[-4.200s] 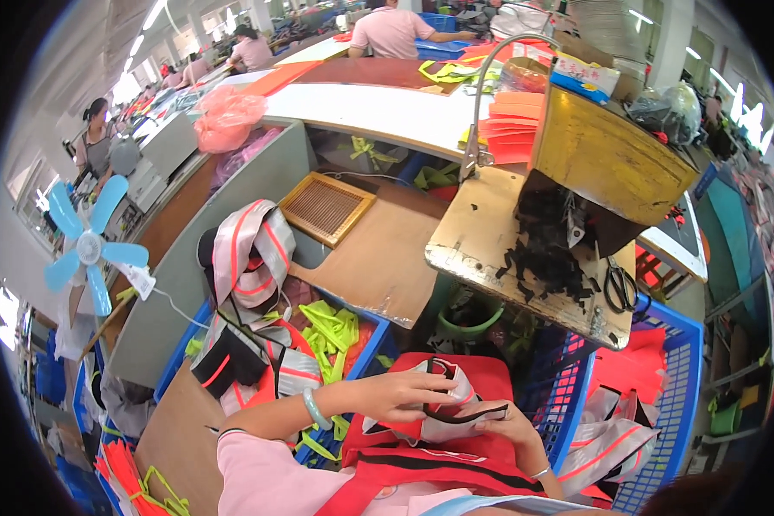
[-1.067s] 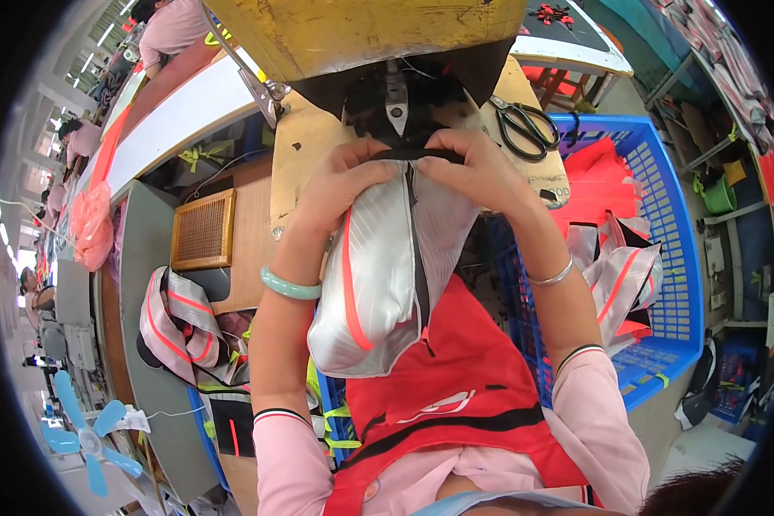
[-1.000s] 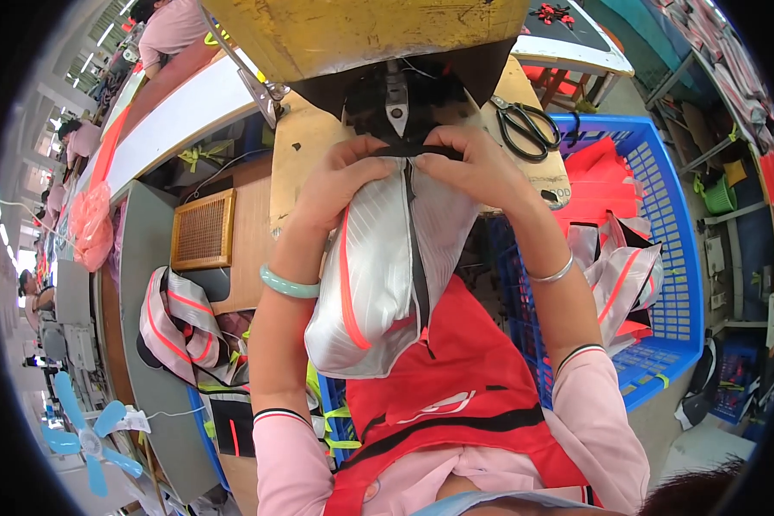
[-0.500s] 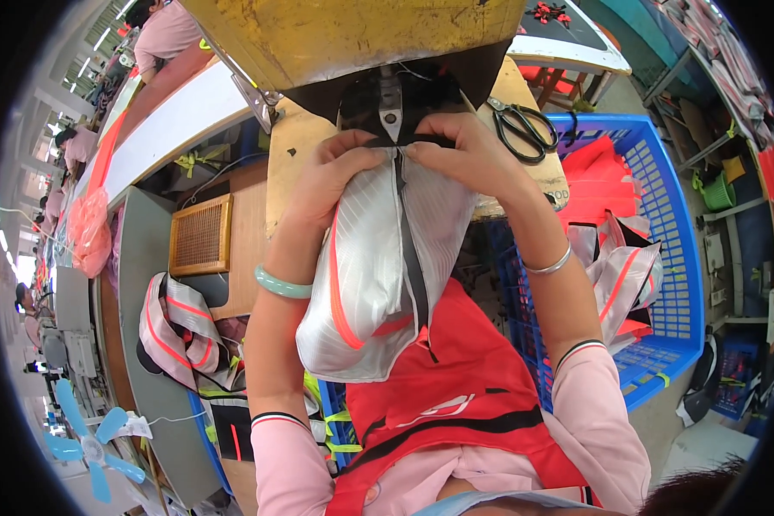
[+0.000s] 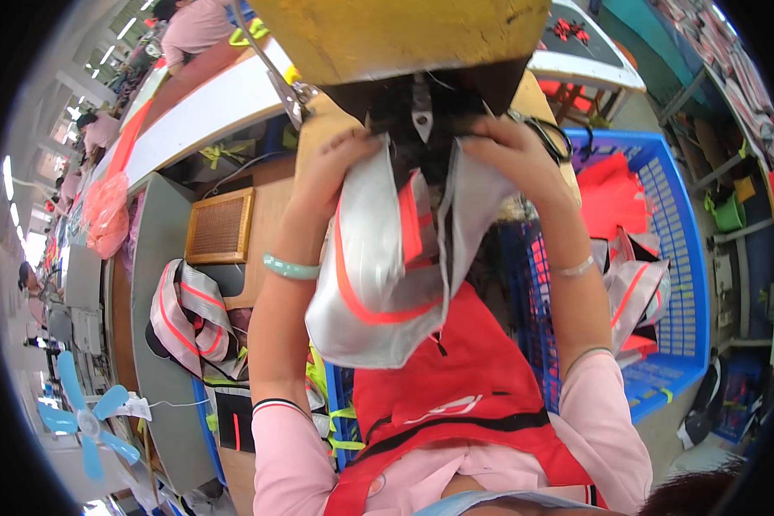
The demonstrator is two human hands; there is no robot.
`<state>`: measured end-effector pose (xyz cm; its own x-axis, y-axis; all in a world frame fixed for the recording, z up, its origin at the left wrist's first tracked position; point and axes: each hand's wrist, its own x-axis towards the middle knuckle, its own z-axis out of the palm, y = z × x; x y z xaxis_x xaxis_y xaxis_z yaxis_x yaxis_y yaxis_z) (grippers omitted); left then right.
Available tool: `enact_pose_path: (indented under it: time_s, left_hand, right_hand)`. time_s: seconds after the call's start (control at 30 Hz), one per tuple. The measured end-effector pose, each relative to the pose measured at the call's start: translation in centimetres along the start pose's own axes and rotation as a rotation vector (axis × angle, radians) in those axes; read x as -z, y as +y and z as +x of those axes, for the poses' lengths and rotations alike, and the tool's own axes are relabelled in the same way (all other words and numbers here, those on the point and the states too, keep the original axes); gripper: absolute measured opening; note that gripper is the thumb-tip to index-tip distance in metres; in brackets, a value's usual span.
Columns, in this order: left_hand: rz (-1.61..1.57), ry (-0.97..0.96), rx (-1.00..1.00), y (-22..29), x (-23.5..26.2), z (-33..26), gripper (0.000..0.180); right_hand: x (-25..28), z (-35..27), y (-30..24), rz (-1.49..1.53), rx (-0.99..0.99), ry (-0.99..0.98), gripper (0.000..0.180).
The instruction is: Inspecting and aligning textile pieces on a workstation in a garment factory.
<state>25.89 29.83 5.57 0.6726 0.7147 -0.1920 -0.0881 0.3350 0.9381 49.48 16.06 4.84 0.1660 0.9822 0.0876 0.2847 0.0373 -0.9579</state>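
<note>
A silver-grey fabric piece (image 5: 361, 331) with orange piping and dark edges hangs below the yellow machine head (image 5: 404, 39). My left hand (image 5: 337, 172) is closed on its left upper edge. The right upper edge is pinched by my right hand (image 5: 525, 163). Between them the piece gapes, and an orange strip (image 5: 411, 219) shows inside. Just above, between my hands, the machine's metal foot (image 5: 422, 119) points down. Some of my fingertips are blurred or lost in the dark area under the head.
Scissors (image 5: 543, 138) lie on the wooden work surface beside my right hand. A blue basket (image 5: 695, 284) at the right holds red and grey pieces. Similar striped pieces (image 5: 189, 318) lie at the left, near a woven wooden panel (image 5: 220, 226) and a small blue fan (image 5: 88, 421).
My hands have moved apart, spreading the fabric piece's upper edges. Its top has come away from the machine's foot, and the orange strip inside now shows.
</note>
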Motion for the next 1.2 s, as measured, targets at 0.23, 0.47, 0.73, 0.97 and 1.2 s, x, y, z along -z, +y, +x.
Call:
enact_pose_path:
  time_s: [0.23,0.47,0.73,0.97,1.2]
  left_hand:
    - [0.162,-0.12,0.029,-1.5,6.0,-12.9,0.022]
    - [0.442,-0.093,-0.127,-3.1,2.6,-20.0,0.013]
    - [0.468,0.033,-0.186,-8.2,1.6,-22.7,0.013]
    - [0.615,-0.006,-0.356,-10.5,0.2,-23.0,0.02]
    - [1.01,0.065,-0.492,-10.3,4.0,-27.5,0.024]
  right_hand:
    - [-6.5,-11.0,5.3,0.185,-0.063,-0.467,0.023]
    - [-16.9,-14.0,0.5,0.268,0.015,-0.653,0.066]
    - [-18.8,-17.6,3.0,0.254,-0.084,-0.398,0.07]
    - [-18.3,-18.1,4.0,0.361,-0.326,-0.619,0.044]
    - [-16.8,-19.3,5.8,0.485,-0.464,-0.581,0.033]
